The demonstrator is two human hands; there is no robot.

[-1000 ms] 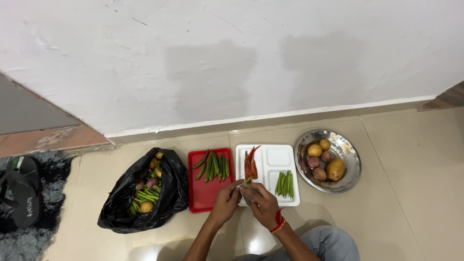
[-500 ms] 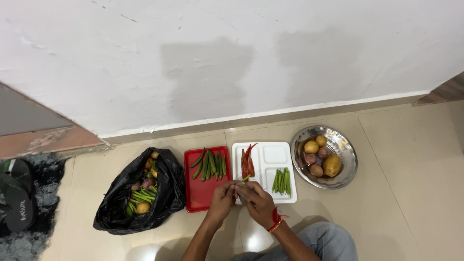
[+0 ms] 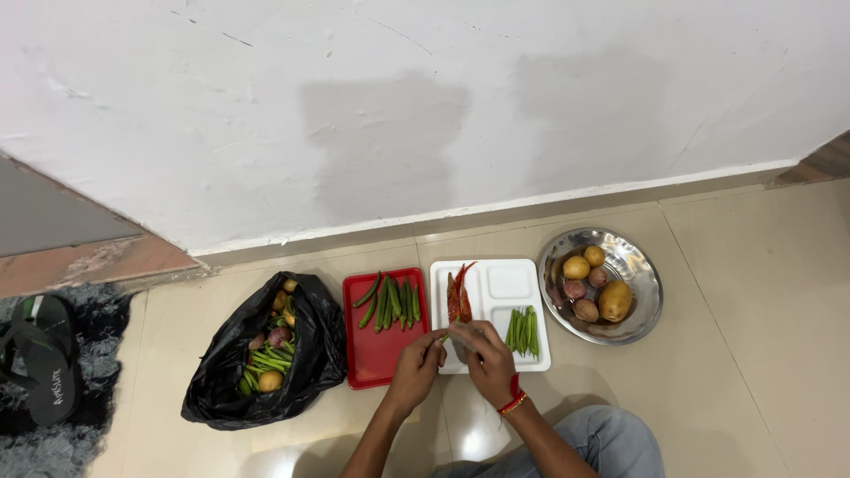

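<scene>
Shifted slightly toward the white compartment tray (image 3: 496, 285) since half a second ago, both hands now over its near edge; camera view nudged too, layout otherwise unchanged. Left hand (image 3: 416, 367) with fingertips pinched shut on one end of a small green chilli (image 3: 449, 337), right hand (image 3: 486, 358) curled closed around the other end just beside it, red thread band (image 3: 512, 403) on that wrist. Chilli held above the tray's near-left corner, mostly hidden by fingers; cannot tell if stem is off yet. Red chillies (image 3: 458, 296) lying in tray's left compartment, trimmed green chillies (image 3: 522, 331) piled in the right one. Okra (image 3: 390, 303) on red tray (image 3: 382, 350) to the left, black bag (image 3: 266, 354) of mixed vegetables further left, steel bowl (image 3: 630, 327) with potatoes (image 3: 613, 300) and onions on the right, sandal (image 3: 46, 358) on dark mat at far left, all on tiled floor (image 3: 744, 292). Judged best handling: keep pinch close to stem joint, snap with short twist, hold over tray so bits land there, avoid squeezing pod body.
</scene>
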